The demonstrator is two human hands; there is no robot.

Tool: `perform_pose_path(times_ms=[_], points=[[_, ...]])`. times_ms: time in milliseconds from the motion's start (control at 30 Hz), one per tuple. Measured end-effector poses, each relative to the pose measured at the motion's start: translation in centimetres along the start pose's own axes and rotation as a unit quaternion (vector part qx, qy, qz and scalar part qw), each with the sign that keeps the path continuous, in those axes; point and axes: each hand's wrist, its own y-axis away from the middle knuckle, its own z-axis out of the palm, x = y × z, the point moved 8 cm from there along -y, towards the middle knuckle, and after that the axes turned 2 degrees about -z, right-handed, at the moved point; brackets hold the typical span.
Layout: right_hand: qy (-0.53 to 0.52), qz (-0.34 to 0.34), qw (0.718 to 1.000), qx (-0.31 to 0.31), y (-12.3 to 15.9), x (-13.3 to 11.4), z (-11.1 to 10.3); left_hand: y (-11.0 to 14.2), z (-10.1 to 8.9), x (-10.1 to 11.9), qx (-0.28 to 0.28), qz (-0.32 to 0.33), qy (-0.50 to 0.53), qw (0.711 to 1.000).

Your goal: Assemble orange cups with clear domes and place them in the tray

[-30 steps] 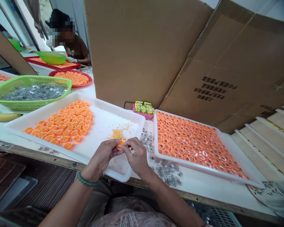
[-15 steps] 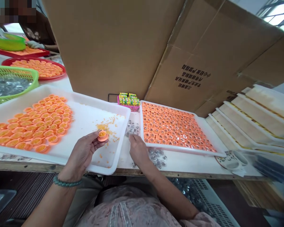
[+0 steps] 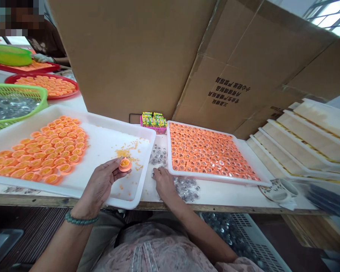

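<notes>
Between its thumb and fingers, my left hand (image 3: 103, 179) holds a small orange cup (image 3: 125, 164) with a wide rim and yellow bits inside. The cup is held over the right part of a white tray (image 3: 102, 139). Rows of similar orange cups (image 3: 53, 147) lie in that tray's left half, and loose yellow bits are scattered near the held cup. My right hand (image 3: 164, 185) is down on the table in the gap between two trays, its fingers closed at small clear-and-dark pieces (image 3: 158, 154). What its fingertips pinch is too small to make out.
To the right, a second white tray (image 3: 219, 180) holds many orange cups with dark centres. Small yellow-green boxes fill a pink basket (image 3: 158, 130). Cardboard (image 3: 130, 60) walls the back; white trays (image 3: 308, 139) are stacked right. A co-worker's gloved hand (image 3: 44, 58) shows upper left.
The right hand has shifted slightly down and its fingers have turned in toward the small pieces. The cup in my left hand is tipped a little more toward me. The co-worker's other hand has left view.
</notes>
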Motion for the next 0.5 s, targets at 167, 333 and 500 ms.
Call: perform_pose_path(times_ms=[167, 333, 500], points=[[-0.029, -0.025, 0.998, -0.042, 0.6, 0.1, 0.4, 0.1, 0.0, 0.1, 0.001, 0.009, 0.001, 1.0], [-0.059, -0.018, 0.998, -0.024, 1.1, 0.4, -0.6, 0.1, 0.0, 0.2, 0.001, 0.011, 0.001, 1.0], [-0.074, -0.003, 0.997, 0.019, 2.0, 0.7, -1.5, 0.2, 0.0, 0.2, -0.003, 0.009, -0.003, 1.0]])
